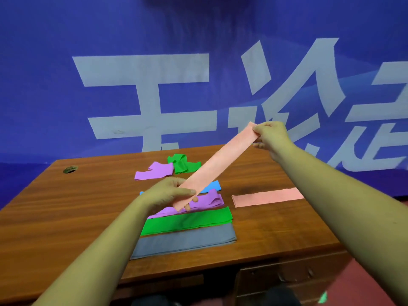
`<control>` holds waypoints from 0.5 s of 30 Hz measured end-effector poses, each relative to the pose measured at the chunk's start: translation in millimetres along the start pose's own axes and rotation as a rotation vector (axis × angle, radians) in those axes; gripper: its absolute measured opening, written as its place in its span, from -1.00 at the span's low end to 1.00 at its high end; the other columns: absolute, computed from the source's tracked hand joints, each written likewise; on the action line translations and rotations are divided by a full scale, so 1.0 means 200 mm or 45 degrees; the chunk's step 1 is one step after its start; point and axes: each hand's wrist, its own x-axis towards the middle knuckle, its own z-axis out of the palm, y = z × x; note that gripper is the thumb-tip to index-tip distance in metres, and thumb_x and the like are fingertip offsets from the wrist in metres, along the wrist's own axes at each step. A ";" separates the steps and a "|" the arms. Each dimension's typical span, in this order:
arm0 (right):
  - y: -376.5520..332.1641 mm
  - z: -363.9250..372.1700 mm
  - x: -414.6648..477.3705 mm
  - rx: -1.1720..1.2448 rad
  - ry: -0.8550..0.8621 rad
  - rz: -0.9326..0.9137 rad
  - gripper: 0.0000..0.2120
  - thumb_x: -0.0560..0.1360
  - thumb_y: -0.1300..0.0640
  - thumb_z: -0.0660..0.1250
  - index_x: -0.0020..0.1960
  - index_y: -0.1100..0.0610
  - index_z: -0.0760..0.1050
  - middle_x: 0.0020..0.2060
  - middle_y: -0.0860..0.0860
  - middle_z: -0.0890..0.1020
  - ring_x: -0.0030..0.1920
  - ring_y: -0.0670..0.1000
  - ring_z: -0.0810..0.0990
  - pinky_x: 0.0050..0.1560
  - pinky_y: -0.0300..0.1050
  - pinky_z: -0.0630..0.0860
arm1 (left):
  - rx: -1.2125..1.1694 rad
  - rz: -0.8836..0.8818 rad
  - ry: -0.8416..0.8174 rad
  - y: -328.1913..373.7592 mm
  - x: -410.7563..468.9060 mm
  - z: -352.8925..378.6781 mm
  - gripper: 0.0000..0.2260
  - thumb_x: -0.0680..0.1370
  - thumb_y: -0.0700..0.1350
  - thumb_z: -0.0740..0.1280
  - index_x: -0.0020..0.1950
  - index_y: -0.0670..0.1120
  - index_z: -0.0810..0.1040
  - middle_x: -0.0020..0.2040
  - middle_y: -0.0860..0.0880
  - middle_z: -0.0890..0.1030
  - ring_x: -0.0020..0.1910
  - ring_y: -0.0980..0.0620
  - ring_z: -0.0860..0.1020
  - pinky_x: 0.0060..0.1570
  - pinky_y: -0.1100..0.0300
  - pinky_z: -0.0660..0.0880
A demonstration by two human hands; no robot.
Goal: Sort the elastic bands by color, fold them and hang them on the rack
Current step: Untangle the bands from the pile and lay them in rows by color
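Fingers [187,191] of the left hand [167,193] pinch the lower end of a pink band [216,166], thumb on top, while the right hand [270,134] pinches the upper end between thumb and fingertips. The strip is stretched flat and slanted in the air above the surface, its low end over the sorted pile and its high end up in front of the wall.

Behind, a blue banner [55,85] with large white characters fills the wall. Below it stands the brown wooden surface [66,206], with drawers [287,277] at its front right and a red floor [375,283] beyond.

Nearest the person lies a grey band [185,241], folded flat. Just behind it, and touching it, a flat green band [187,221] lies parallel. A purple band [207,200] lies behind that, partly under the left hand, and a blue band [213,186] shows past it, mostly hidden by the held strip.

To the right, apart from the pile, a second pink band [267,197] lies folded flat, its far end hidden by the right forearm. Toward the back lie a loose purple band [154,172] and, touching it on the right, a crumpled green band [183,165].

A small round hole [70,169] sits near the surface's back left corner.
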 end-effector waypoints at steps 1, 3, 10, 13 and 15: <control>0.05 -0.04 0.01 0.012 0.024 0.030 -0.88 0.52 0.27 0.28 -0.19 0.21 0.52 -0.12 0.19 0.61 -0.21 0.13 0.63 -0.37 -0.14 0.58 | -0.037 -0.017 0.048 -0.02 0.02 0.01 -0.91 0.55 -0.24 0.36 0.04 -0.20 0.59 -0.10 -0.20 0.68 -0.36 -0.04 0.59 -0.41 0.22 0.48; 0.17 -0.11 0.03 0.049 0.059 0.104 -0.90 0.53 0.26 0.29 -0.16 0.21 0.52 -0.12 0.18 0.62 -0.22 0.08 0.65 -0.32 -0.12 0.62 | -0.098 -0.043 0.151 -0.05 0.07 0.03 -0.88 0.53 -0.25 0.38 0.05 -0.22 0.60 -0.14 -0.23 0.63 -0.37 -0.04 0.55 -0.37 0.22 0.50; 0.48 -0.37 0.06 0.108 0.166 0.324 -0.94 0.55 0.27 0.33 0.00 0.24 0.54 -0.14 0.16 0.62 -0.25 0.02 0.62 -0.42 -0.24 0.60 | -0.077 -0.082 0.238 -0.08 0.21 0.17 -0.97 0.56 -0.29 0.34 -0.03 -0.21 0.57 -0.38 -0.09 0.56 -0.51 0.08 0.54 -0.48 0.31 0.50; 0.59 -0.49 0.08 0.094 0.174 0.376 -0.89 0.54 0.30 0.35 0.06 0.29 0.54 -0.10 0.18 0.62 -0.20 0.05 0.63 -0.42 -0.27 0.59 | -0.068 -0.083 0.249 -0.08 0.30 0.25 -0.95 0.56 -0.33 0.32 -0.04 -0.21 0.53 -0.33 -0.14 0.60 -0.48 0.02 0.60 -0.42 0.28 0.56; 0.65 -0.57 0.09 0.057 0.200 0.399 -0.85 0.52 0.32 0.37 0.09 0.31 0.55 -0.05 0.21 0.64 -0.15 0.09 0.67 -0.38 -0.26 0.62 | -0.016 -0.090 0.272 -0.09 0.36 0.31 -0.93 0.56 -0.35 0.29 -0.04 -0.21 0.52 -0.33 -0.15 0.61 -0.47 0.01 0.62 -0.42 0.27 0.58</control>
